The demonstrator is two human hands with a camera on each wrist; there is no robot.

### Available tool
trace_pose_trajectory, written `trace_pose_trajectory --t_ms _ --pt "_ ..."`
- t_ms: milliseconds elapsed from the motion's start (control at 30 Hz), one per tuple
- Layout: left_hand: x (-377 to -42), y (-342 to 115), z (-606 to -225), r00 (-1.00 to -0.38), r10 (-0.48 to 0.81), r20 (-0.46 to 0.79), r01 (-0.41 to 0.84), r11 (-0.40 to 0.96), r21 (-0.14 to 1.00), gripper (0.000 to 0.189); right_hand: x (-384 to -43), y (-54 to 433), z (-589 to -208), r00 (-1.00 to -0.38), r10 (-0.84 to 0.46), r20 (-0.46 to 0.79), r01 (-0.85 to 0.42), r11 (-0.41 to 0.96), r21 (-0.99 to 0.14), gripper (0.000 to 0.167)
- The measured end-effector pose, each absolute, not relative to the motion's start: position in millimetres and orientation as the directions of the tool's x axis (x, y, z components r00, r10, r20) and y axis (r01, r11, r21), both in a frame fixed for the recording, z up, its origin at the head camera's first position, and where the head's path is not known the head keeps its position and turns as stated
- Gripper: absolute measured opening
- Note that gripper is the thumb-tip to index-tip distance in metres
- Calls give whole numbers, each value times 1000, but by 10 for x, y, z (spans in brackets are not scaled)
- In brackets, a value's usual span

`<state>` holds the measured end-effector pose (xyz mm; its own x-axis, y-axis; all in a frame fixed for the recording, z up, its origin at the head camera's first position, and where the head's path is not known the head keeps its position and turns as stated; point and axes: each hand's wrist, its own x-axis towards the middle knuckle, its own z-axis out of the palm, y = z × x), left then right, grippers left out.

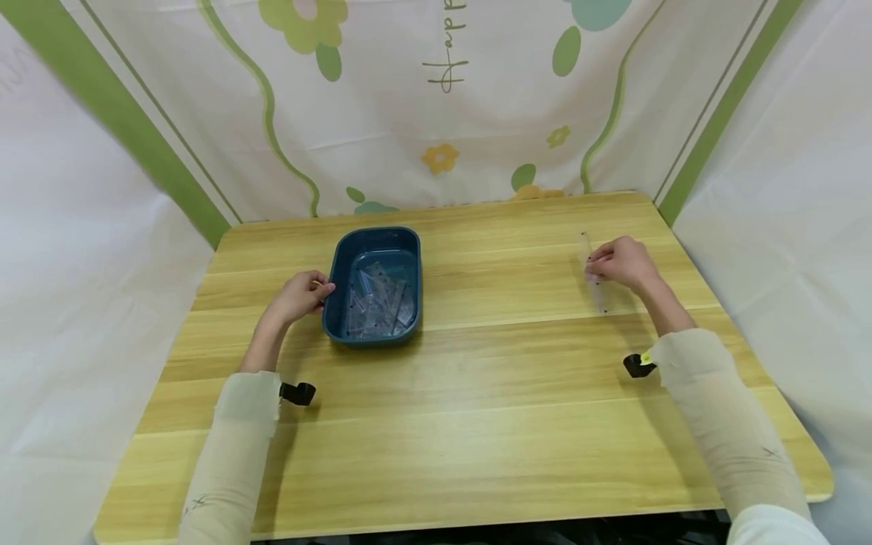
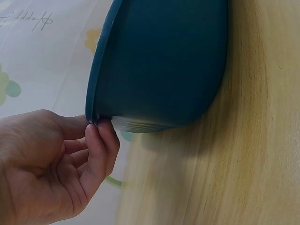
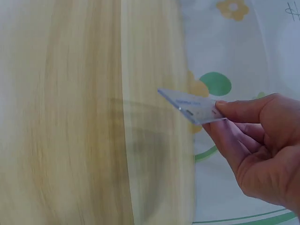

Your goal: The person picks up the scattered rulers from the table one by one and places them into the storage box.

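On the left of the table, in the head view, stands a dark blue plastic basin (image 1: 375,342) with several clear flat plastic pieces (image 1: 381,303) lying in it. My left hand (image 1: 303,295) pinches the basin's left rim; in the left wrist view the thumb and fingers (image 2: 108,140) grip that rim from both sides. Far to the right, my right hand (image 1: 623,263) holds a clear plastic ruler (image 1: 599,297) between thumb and fingers. In the right wrist view the ruler (image 3: 190,105) is tilted over the table and carries small blue print.
The wooden table (image 1: 463,424) reaches back to a white curtain (image 1: 381,121) with flowers and leaves, with white cloth walls on both sides. Small black cameras (image 1: 298,393) are worn on both wrists over pale sleeves (image 1: 235,454).
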<state>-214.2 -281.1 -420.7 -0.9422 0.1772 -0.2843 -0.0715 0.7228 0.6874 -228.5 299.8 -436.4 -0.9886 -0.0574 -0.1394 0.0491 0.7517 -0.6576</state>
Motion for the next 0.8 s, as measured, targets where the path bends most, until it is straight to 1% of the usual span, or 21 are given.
trace_pose_trajectory --t_ms 100,233,300,533,800 --pt "-2151 -2815 -4209 -943 174 -284 -73 725 685 33 -2265 2942 -4332 -983 -74 -170 69 702 -709 35" --pt "-2163 -2818 -4207 -945 171 -279 -72 724 686 32 -2249 2858 -4292 -978 -82 -193 93 658 -747 37" --pt "-2165 -2817 -4207 -945 170 -280 -74 723 687 32 -2247 2822 -4284 -976 -92 -199 94 646 -757 37" --pt "-2162 -2834 -4223 -942 167 -291 -86 718 690 32 -2214 2671 -4306 -971 -129 -202 78 627 -775 33" --pt "-2176 -2841 -4226 -946 178 -270 -64 715 696 30 -2184 2453 -4353 -965 -169 -201 70 573 -816 32"
